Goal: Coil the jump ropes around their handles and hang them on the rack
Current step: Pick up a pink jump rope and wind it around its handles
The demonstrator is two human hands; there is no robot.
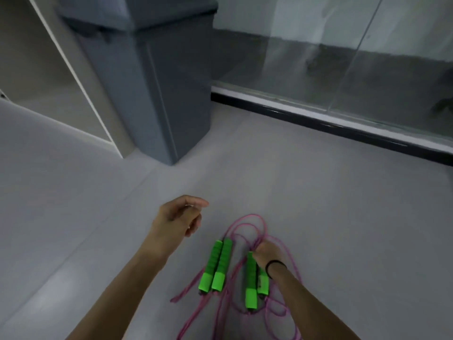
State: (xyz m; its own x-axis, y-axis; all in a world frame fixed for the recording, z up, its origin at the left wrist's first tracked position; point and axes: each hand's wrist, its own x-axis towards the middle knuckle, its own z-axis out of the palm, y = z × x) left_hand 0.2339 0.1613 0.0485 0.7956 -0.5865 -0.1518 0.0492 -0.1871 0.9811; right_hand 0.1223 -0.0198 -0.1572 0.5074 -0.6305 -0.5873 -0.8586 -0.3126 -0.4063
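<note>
Two jump ropes with bright green handles and pink cords lie on the grey floor. One pair of handles (215, 266) lies side by side, untouched. My right hand (268, 253) is shut on the top of the second pair of handles (252, 283), with pink cord (247, 224) looping around and past it. My left hand (177, 218) hovers above the floor to the left of the first pair, fingers loosely curled and holding nothing. A black band circles my right wrist. No rack is in view.
A tall dark grey bin (152, 77) stands ahead on the left. A glass panel with a black base rail (331, 121) runs along the right. A light wall corner (81, 77) sits at far left.
</note>
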